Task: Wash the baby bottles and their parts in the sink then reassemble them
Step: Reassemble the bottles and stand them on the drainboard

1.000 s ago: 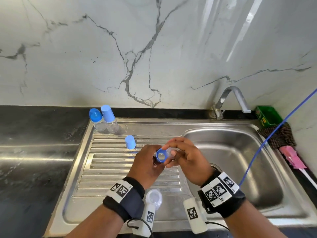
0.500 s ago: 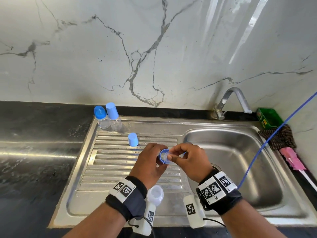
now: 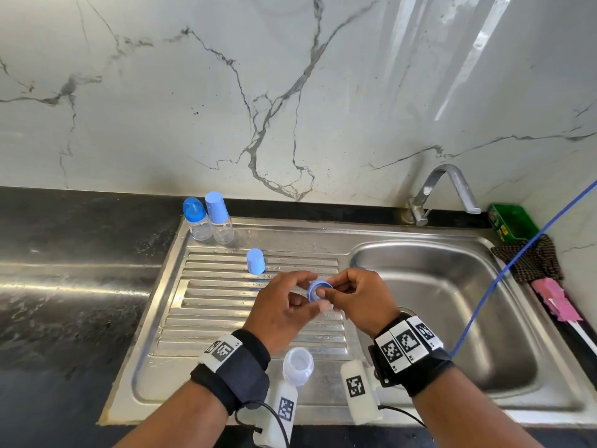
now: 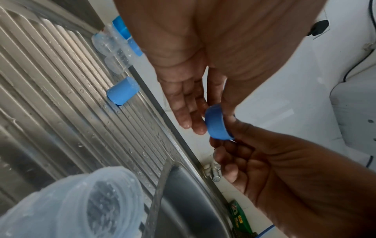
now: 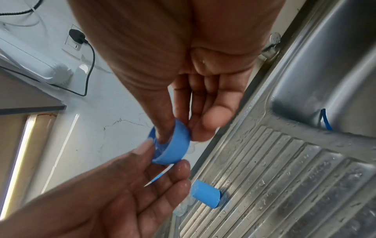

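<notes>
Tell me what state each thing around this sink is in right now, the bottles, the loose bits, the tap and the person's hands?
Blue ring: off any bottle, held in the air between both hands.
Left hand: pinching the ring.
Right hand: pinching the ring, one finger inside it.
Open bottle: uncapped, upright on the drainboard.
Two bottles: capped, upright, side by side.
Loose blue cap: standing alone on the drainboard.
Tap: no water running.

Steel drainboard (image 3: 206, 305) w/ 2 capped bottles (image 3: 209, 223), loose blue cap (image 3: 256, 261), open bottle (image 3: 298, 366).
</notes>
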The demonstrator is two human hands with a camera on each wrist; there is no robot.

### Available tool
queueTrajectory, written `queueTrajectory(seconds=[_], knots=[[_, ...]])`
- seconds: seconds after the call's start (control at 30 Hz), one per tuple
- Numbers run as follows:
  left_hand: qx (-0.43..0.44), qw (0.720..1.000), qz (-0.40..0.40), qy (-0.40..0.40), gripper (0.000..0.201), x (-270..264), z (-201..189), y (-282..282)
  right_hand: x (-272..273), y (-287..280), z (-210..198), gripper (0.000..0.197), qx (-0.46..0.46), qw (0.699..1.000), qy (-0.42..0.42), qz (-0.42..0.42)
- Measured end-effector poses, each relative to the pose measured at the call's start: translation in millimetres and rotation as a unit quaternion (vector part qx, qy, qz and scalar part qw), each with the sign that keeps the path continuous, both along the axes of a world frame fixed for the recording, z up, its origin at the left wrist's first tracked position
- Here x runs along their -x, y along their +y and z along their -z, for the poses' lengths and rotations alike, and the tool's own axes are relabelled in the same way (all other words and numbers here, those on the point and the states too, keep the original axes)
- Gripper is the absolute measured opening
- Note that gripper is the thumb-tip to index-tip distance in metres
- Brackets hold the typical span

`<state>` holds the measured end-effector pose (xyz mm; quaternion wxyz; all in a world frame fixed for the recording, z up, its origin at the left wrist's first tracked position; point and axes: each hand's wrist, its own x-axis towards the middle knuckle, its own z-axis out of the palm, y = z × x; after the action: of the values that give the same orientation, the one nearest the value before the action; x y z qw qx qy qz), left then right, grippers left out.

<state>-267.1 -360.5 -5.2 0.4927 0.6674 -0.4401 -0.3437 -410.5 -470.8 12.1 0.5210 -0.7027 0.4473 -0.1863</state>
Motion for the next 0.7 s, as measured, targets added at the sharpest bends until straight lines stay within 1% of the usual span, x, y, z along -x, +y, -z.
queueTrajectory(seconds=[0.03,0.1,0.17,0.27,0.37,0.5,0.6,0.7], knots=[[-0.002,1.0,-0.012,-0.009,0.029,-1,1,0,-1,1,0,0.019,-0.007,1.0,0.0,-0.002],[-0.001,0.998,-0.034,-0.047,0.02,-2,3,0,-3,3,-1,0.017,-0.026,0.999,-0.016,-0.018],[0.0,0.996,-0.056,-0.065,0.018,-3,2,0,-5,6,-2,0.011,-0.02,0.999,-0.023,-0.038],[0.0,0.996,-0.069,-0.053,0.017,-4,3,1,-7,8,0,0.003,0.024,0.999,-0.003,-0.027],[-0.002,0.997,-0.074,-0.038,0.014,-2,3,1,-9,9,4,0.006,0.055,0.998,0.015,-0.02],[-0.018,0.991,-0.092,-0.093,0.009,-3,-2,1,-12,14,4,0.007,0.082,0.996,0.022,-0.02],[-0.009,0.985,-0.125,-0.122,0.007,-3,-6,1,-13,19,5,0.006,0.063,0.998,0.013,-0.025],[0.007,0.984,-0.141,-0.108,0.008,-1,-10,1,-14,26,3,0.01,0.004,0.999,-0.009,-0.036]])
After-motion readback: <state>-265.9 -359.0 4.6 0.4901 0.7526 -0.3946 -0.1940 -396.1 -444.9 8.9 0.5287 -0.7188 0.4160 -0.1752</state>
